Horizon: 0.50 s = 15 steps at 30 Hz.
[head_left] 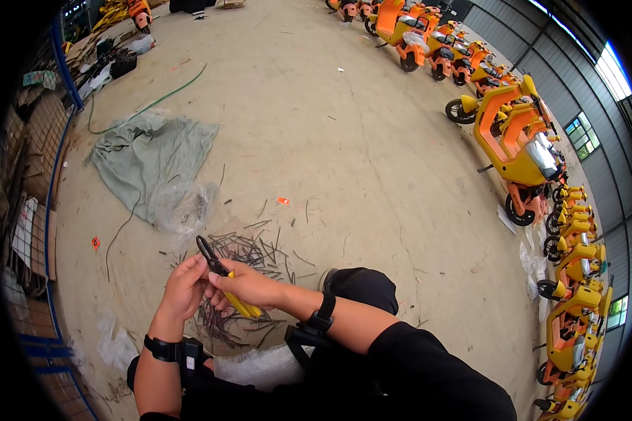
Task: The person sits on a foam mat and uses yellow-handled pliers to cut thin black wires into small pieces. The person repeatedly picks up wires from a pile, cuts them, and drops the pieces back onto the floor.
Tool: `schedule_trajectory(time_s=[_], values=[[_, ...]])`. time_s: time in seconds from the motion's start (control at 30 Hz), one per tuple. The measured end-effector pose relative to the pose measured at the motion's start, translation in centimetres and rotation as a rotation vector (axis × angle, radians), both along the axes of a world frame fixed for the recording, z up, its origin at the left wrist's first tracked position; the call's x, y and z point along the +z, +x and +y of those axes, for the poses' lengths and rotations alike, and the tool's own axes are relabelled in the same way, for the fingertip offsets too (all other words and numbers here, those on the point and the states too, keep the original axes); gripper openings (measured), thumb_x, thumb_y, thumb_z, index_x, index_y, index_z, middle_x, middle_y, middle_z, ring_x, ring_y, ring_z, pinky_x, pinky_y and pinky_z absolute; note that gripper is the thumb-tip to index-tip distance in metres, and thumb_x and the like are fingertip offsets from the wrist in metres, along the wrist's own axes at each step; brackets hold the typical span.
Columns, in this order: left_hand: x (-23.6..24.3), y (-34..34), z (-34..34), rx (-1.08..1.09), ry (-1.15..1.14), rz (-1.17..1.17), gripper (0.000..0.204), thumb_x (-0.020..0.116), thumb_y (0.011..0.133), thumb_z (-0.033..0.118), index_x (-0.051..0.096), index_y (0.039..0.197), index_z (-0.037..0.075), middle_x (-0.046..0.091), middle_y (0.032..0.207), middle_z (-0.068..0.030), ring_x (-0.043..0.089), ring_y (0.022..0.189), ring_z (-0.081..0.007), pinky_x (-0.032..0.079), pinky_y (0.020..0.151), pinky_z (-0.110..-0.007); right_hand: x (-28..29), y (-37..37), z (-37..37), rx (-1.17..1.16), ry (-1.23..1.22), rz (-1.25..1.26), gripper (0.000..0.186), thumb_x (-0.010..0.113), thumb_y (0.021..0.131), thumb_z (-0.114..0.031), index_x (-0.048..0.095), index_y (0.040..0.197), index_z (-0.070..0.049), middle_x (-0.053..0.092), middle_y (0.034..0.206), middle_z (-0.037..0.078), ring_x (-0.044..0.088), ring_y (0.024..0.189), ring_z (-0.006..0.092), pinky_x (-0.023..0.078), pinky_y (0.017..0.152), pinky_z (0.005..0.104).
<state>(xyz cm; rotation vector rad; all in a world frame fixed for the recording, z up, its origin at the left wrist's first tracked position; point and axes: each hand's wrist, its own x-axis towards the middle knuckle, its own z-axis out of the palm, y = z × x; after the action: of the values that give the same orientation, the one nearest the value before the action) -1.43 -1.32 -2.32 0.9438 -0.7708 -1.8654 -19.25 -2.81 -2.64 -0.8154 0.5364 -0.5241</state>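
Observation:
My right hand (246, 282) is closed round a pair of wire-stripping pliers (241, 304) with yellow handles and a long dark head. The head points up and away to the left, above a heap of short dark wire pieces (256, 247) on the floor. Right beside the pliers, my left hand (182, 286) is pinched, its fingertips close to the tool's head. What those fingers hold, if anything, is too small to make out. Both wrists wear black straps.
A grey-green cloth (151, 158) with clear plastic lies ahead to the left, near a green hose (172, 100). Bubble wrap (267, 366) sits close to my body. Blue-framed mesh (53, 175) stands at left; yellow-orange scooters (512, 151) line the right.

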Motion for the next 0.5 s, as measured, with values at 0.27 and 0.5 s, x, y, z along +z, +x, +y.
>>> schedule_trajectory(time_s=[0.27, 0.5], values=[[-0.1, 0.6, -0.3, 0.023, 0.165, 0.184, 0.032, 0.046, 0.099, 0.033, 0.06, 0.104, 0.004, 0.059, 0.079, -0.0023, 0.055, 0.064, -0.0148, 0.044, 0.055, -0.027, 0.6, -0.4, -0.1, 0.059, 0.034, -0.053, 0.026, 0.047, 0.102, -0.025, 0.045, 0.119, -0.005, 0.058, 0.095, 0.01, 0.061, 0.08, 0.017, 0.054, 0.073, 0.032], [0.5, 0.7, -0.3, 0.051, 0.175, 0.176, 0.035, 0.046, 0.098, 0.028, 0.059, 0.111, -0.001, 0.066, 0.104, -0.0124, 0.064, 0.093, -0.0218, 0.052, 0.084, -0.034, 1.7, -0.6, 0.0, 0.148, 0.033, -0.024, 0.031, 0.047, 0.102, -0.026, 0.045, 0.124, -0.005, 0.062, 0.105, 0.012, 0.065, 0.094, 0.0194, 0.056, 0.081, 0.0341]])
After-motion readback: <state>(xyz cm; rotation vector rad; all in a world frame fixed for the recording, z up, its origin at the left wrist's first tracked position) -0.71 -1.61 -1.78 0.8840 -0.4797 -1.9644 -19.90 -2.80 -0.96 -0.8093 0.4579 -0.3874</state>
